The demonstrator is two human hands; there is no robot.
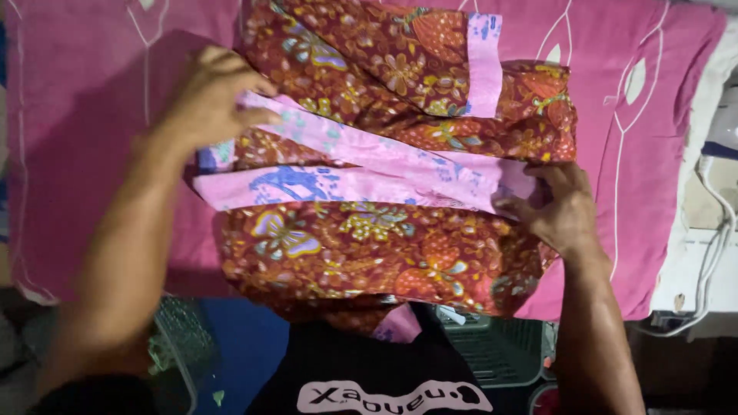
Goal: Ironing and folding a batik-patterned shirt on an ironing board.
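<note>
Two bare hands work one folded garment [369, 230], a dark red floral cloth with yellow, blue and white flowers and pale pink printed bands. It lies on a pink sheet [77, 154] with thin white line drawings, spread over a flat padded surface.

Left hand [207, 96]: at the garment's upper left edge, fingers curled loosely over a pink band [346, 142] that runs diagonally across the cloth. Thumb side rests on the band; fingertips bend down onto the fabric. Whether the cloth is pinched under the palm cannot be told.

Right hand [557, 207]: at the garment's right edge, near the end of the pink bands. Fingers point left and press into the fold, partly tucked under the top layer; the hand is half closed on the cloth edge.

Garment layers: a top flap with a vertical pink strip [484, 65] at upper right; two pink bands crossing the middle; a broad red floral panel below, its near edge hanging over the sheet's edge.

Below the surface: a green plastic basket [496, 350], a blue patch of floor or cloth [246, 338], and the person's black shirt [369, 369] with a white print. At far right, white cables [715, 253] hang beside a white surface.
</note>
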